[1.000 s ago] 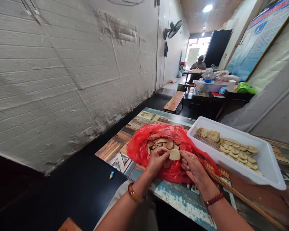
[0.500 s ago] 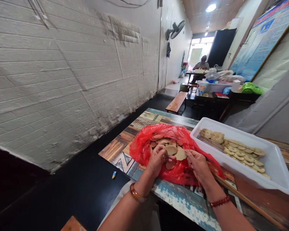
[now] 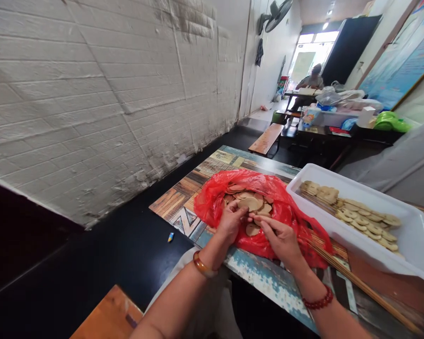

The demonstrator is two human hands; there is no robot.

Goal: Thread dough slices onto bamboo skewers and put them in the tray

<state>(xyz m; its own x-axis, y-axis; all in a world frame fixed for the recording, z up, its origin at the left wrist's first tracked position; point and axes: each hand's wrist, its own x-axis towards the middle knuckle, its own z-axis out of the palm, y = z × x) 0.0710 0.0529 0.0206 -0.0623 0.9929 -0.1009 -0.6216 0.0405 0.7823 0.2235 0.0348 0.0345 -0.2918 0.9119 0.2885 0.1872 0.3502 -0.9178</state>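
Observation:
My left hand [image 3: 233, 220] is closed in a pinch on a flat, round tan slice [image 3: 251, 203] above an open red plastic bag [image 3: 212, 197]. Loose slices [image 3: 252, 229] of the same kind fill the bag. Fingertips of my right hand [image 3: 277, 235] are pinched together right beside the left fingers, at the slice's near edge. A thin skewer showed in that hand a moment ago; it is hard to make out now. Right of the bag stands a white plastic tub [image 3: 419, 245] with rows of skewered slices [image 3: 367, 219] in it.
A bundle of thin sticks [image 3: 363, 280] lies on the patterned table [image 3: 178, 197], by my right forearm. One bench [image 3: 266, 139] stands beyond the table, and a wooden seat [image 3: 108, 313] is at lower left. Farther back, a person [image 3: 311, 82] sits at another table.
My right hand has moved left to meet the left fingertips. The left hand keeps its slice, while another pale slice that showed between the hands is no longer distinct. The view has shifted slightly.

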